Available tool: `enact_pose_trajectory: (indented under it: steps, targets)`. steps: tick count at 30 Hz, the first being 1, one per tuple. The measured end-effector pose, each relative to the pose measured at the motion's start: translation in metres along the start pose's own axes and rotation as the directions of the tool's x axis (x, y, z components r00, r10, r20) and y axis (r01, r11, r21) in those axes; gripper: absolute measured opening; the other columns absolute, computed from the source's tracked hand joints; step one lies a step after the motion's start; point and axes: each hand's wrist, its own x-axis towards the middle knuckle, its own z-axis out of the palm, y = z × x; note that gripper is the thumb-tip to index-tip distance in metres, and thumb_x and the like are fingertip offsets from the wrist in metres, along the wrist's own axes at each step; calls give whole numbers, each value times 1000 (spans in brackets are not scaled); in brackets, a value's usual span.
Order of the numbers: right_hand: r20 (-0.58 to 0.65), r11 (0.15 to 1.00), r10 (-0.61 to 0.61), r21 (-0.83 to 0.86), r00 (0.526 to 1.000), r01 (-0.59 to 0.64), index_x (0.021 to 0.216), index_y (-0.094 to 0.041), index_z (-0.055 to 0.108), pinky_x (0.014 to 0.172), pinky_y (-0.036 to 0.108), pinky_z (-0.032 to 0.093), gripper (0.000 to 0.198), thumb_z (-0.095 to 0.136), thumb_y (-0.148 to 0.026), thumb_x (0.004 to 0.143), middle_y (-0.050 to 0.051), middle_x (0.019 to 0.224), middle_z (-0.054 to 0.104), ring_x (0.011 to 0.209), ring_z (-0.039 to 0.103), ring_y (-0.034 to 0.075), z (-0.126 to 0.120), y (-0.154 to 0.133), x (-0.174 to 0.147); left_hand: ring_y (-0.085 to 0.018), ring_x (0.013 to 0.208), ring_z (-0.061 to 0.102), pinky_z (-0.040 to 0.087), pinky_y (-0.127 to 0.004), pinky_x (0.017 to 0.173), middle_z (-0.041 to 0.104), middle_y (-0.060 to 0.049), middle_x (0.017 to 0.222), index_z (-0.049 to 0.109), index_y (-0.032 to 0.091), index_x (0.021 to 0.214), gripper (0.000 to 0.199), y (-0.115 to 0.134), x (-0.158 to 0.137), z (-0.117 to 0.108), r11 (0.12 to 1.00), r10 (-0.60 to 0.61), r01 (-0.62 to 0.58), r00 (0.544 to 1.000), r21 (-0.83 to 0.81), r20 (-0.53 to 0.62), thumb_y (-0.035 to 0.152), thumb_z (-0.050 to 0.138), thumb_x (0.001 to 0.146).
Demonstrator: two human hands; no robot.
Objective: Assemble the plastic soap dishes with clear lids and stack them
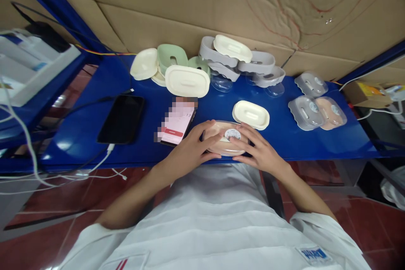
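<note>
A peach soap box (227,148) with a clear lid and a round white label lies at the table's front edge. My left hand (191,145) grips its left end, thumb and fingers curved round the rim. From the right, my right hand (261,147) holds the other end, with fingertips on the lid near the label. Just behind the box sits a cream oval tray (251,114), apart from both hands. A phone with a lit screen (177,120) lies close to my left hand.
Cream, green and grey soap box parts (187,81) are piled along the cardboard wall (177,8). Several lidded boxes (306,112) stand at the right. A dark phone (121,119) with a white cable lies at the left, near a white tray (60,69).
</note>
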Motion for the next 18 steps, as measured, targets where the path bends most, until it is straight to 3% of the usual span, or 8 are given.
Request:
enact_pose_trajectory:
  steps: [7, 11, 15, 18]
  targets:
    - [22, 998, 56, -21, 998, -55, 173, -47, 30, 128, 66, 46, 85, 76, -40, 101, 3, 178, 39, 164, 37, 39, 4, -1, -6, -35, 159, 48, 59, -53, 117, 44, -20, 167, 50, 28, 157, 54, -1, -4, 5, 1000, 0, 0, 1000, 21, 8, 34, 69, 106]
    - [14, 999, 37, -32, 999, -37, 173, -47, 30, 129, 66, 46, 83, 74, -38, 103, 3, 179, 37, 166, 34, 38, 2, -1, -5, -36, 157, 50, 58, -54, 118, 46, -24, 164, 55, 22, 151, 48, 0, -4, 4, 999, -10, 9, 1000, 39, 17, 36, 68, 107]
    - [57, 997, 53, 44, 997, -56, 176, -45, 19, 131, 62, 45, 91, 73, -40, 104, 5, 181, 32, 167, 34, 35, 0, 0, 0, -38, 152, 54, 59, -57, 117, 49, -24, 160, 57, 21, 145, 50, 2, -1, 1, 998, 0, 1, 1000, 61, -11, 40, 74, 102]
    - [66, 994, 83, 68, 994, -87, 177, -43, 19, 128, 58, 49, 92, 74, -43, 103, 9, 180, 33, 164, 40, 34, 2, 0, 1, -37, 152, 55, 57, -58, 118, 50, -22, 160, 52, 24, 151, 58, 6, 2, -3, 1000, -16, 16, 1000, 26, -15, 40, 77, 101]
